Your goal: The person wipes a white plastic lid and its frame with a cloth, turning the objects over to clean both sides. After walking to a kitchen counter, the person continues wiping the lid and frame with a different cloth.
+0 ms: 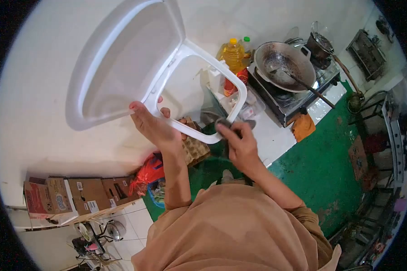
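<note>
A white plastic hinged lid (126, 67) is held up in front of me, its rounded panel swung open from a hollow rounded frame (243, 97). My left hand (156, 131) grips the plastic near the hinge, thumb on the near side and fingertips showing through the opening. My right hand (243, 147) is closed on a small dark grey pad (222, 128), pressed against the frame's lower right corner. Motion blurs the pad's edges, and its exact kind is unclear.
A gas stove (280, 106) carries a large wok (285, 65) at the upper right. Cooking oil (233, 55) stands beside it. Egg trays (195, 151) and a red plastic bag (150, 174) are below my left hand. Cardboard boxes (88, 196) line the left wall. The floor is green (298, 167).
</note>
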`<state>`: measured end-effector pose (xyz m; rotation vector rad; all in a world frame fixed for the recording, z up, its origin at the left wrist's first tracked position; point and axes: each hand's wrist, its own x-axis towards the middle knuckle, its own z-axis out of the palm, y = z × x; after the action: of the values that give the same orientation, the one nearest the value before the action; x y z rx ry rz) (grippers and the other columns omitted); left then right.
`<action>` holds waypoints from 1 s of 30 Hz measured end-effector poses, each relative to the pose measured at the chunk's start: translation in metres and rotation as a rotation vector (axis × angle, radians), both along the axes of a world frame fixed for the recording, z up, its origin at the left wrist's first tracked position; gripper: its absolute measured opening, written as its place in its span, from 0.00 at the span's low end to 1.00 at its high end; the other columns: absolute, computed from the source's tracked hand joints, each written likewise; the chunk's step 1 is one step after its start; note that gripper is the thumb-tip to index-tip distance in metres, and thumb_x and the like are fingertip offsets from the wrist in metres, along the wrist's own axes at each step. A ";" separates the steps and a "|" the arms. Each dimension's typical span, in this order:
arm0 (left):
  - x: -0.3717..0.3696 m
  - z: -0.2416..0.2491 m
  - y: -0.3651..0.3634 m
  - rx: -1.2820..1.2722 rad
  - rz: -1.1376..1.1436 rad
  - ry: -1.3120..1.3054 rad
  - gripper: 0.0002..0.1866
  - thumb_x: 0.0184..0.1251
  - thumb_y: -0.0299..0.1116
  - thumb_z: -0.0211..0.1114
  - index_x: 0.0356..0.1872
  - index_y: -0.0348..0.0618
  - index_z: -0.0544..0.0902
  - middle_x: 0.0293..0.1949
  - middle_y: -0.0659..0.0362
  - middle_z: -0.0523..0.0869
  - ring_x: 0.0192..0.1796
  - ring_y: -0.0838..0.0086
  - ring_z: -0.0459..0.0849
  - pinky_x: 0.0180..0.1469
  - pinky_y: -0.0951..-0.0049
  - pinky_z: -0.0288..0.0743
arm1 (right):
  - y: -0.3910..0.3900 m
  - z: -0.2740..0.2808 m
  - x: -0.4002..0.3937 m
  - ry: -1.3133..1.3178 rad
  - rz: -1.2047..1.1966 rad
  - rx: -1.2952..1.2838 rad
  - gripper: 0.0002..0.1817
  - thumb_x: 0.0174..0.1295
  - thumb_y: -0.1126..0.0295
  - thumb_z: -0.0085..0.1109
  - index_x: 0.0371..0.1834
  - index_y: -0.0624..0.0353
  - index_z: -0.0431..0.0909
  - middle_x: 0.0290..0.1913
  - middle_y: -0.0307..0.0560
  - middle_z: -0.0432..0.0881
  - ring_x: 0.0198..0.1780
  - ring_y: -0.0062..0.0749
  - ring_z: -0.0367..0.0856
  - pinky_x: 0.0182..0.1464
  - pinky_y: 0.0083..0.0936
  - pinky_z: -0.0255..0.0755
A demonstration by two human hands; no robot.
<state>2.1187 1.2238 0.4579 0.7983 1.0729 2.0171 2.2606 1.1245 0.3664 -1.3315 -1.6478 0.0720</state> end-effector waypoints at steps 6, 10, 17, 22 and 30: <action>-0.008 -0.010 0.000 -0.089 0.012 -0.039 0.27 0.66 0.62 0.52 0.43 0.46 0.67 0.35 0.61 0.75 0.27 0.79 0.70 0.23 0.80 0.62 | -0.015 0.004 0.002 0.171 0.164 -0.004 0.24 0.45 0.83 0.57 0.49 0.56 0.80 0.36 0.52 0.72 0.35 0.43 0.76 0.35 0.32 0.74; 0.003 0.000 -0.011 -0.106 -0.009 -0.176 0.27 0.65 0.62 0.54 0.44 0.47 0.67 0.40 0.61 0.74 0.30 0.78 0.70 0.26 0.79 0.64 | -0.014 0.004 -0.006 0.043 0.103 0.020 0.22 0.44 0.82 0.58 0.47 0.58 0.80 0.36 0.52 0.73 0.33 0.43 0.76 0.32 0.31 0.73; -0.002 -0.013 -0.007 -0.065 -0.025 -0.125 0.26 0.65 0.61 0.55 0.45 0.49 0.67 0.43 0.62 0.73 0.41 0.80 0.69 0.29 0.79 0.65 | -0.016 0.013 -0.013 -0.049 0.122 0.050 0.21 0.44 0.81 0.58 0.45 0.59 0.80 0.37 0.52 0.73 0.34 0.44 0.76 0.33 0.32 0.74; 0.007 -0.015 -0.013 0.012 -0.023 -0.134 0.27 0.64 0.62 0.56 0.43 0.46 0.68 0.40 0.62 0.74 0.39 0.80 0.71 0.28 0.79 0.65 | -0.008 0.026 -0.026 0.008 0.061 -0.039 0.21 0.46 0.82 0.58 0.48 0.59 0.79 0.37 0.50 0.72 0.35 0.43 0.76 0.33 0.33 0.73; 0.017 -0.031 -0.020 0.025 -0.233 0.071 0.34 0.63 0.68 0.48 0.51 0.45 0.67 0.42 0.52 0.81 0.34 0.76 0.76 0.23 0.82 0.66 | 0.013 0.049 -0.042 0.033 0.111 -0.054 0.22 0.49 0.80 0.57 0.51 0.59 0.77 0.37 0.49 0.72 0.37 0.43 0.76 0.35 0.32 0.72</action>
<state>2.1357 1.2040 0.4272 0.9680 0.9475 1.8208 2.2187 1.1378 0.4157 -1.2714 -1.7012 0.2052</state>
